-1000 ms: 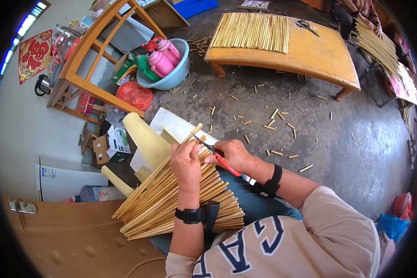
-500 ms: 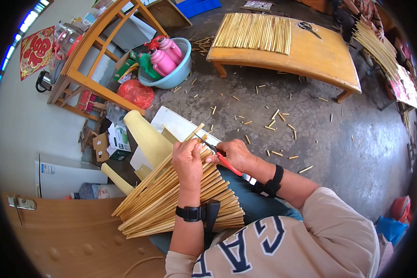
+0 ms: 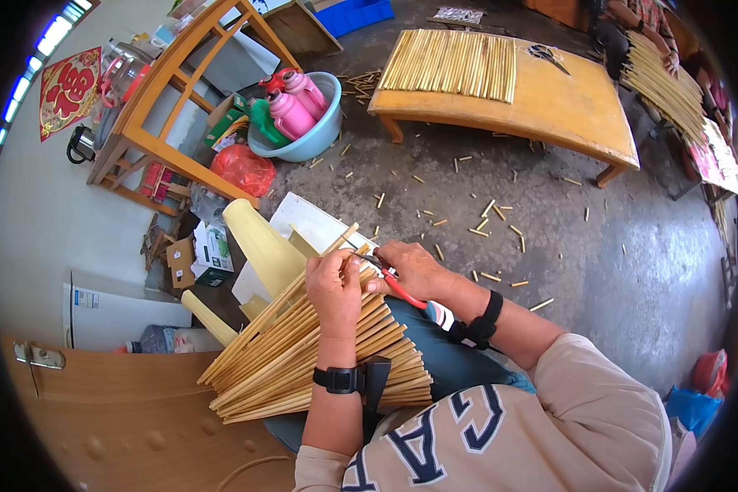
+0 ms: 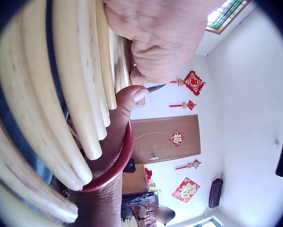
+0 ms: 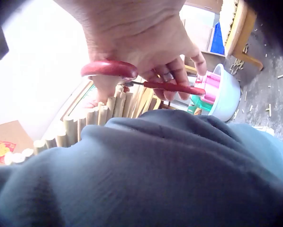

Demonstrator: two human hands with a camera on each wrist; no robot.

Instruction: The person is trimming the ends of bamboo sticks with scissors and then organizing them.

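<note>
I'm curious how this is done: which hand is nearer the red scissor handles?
Right: the right hand holds the red handles; the left hand is by the blades.

The scissors (image 3: pixel 402 289) point flatter than before: their blade tip, earlier up past ten o'clock, now lies lower, nearer nine, beside the left hand (image 3: pixel 333 297). The right hand (image 3: pixel 414 271) sits slightly further toward eleven. More of a striped patch (image 3: pixel 440 316) shows at four o'clock from them. The tub (image 3: pixel 326 135) and table (image 3: pixel 566 115) appear nudged toward four.
</note>
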